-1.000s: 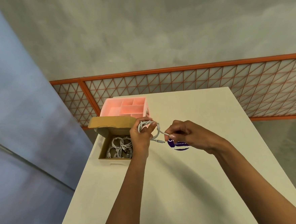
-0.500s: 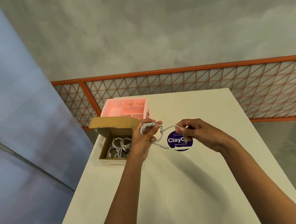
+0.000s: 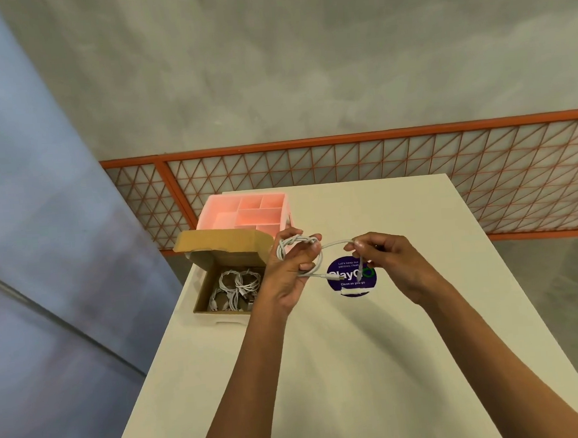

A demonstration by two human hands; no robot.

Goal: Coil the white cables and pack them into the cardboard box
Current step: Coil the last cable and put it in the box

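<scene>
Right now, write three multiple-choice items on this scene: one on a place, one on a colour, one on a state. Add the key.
1. Where does the pink organizer stand?
A. on the floor
B. just beyond the cardboard box
C. inside the box

2. What colour is the round sticker?
A. purple
B. yellow
C. red

3. What is the left hand doing?
A. hanging open and empty
B. gripping a white cable in a coil
C. reaching into the box

Key:
1. B: it sits behind the box's raised lid.
2. A: a purple disc with white lettering.
3. B: its fingers curl round the coil, while the right hand pinches the loose end.
</scene>
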